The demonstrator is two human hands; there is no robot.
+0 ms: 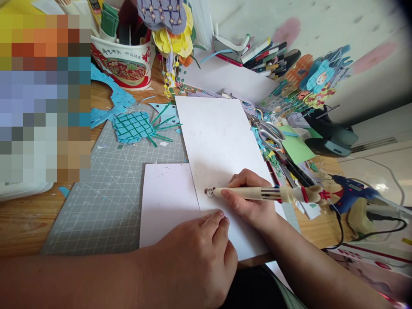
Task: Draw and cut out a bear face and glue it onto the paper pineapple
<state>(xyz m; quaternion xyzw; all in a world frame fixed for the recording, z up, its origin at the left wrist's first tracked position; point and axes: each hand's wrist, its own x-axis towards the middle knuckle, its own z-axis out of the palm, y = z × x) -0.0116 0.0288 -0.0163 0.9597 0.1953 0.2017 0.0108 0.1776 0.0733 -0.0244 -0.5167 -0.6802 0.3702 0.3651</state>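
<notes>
My right hand (249, 199) grips a thick multi-colour pen (257, 193) with a small bear figure at its left end, held sideways over a white sheet of paper (219, 141). My left hand (196, 253) rests with curled fingers on the lower edge of that sheet, fingertips touching the paper beside a smaller white sheet (167, 201). Both sheets lie on a grey cutting mat (106, 197).
A woven blue-green paper piece (133, 126) lies on the mat's far side. Scissors (268, 133), green paper (296, 148) and scraps crowd the right. A blue glue gun (350, 193) with a cord sits at right. A noodle cup (124, 60) and markers (267, 53) stand behind.
</notes>
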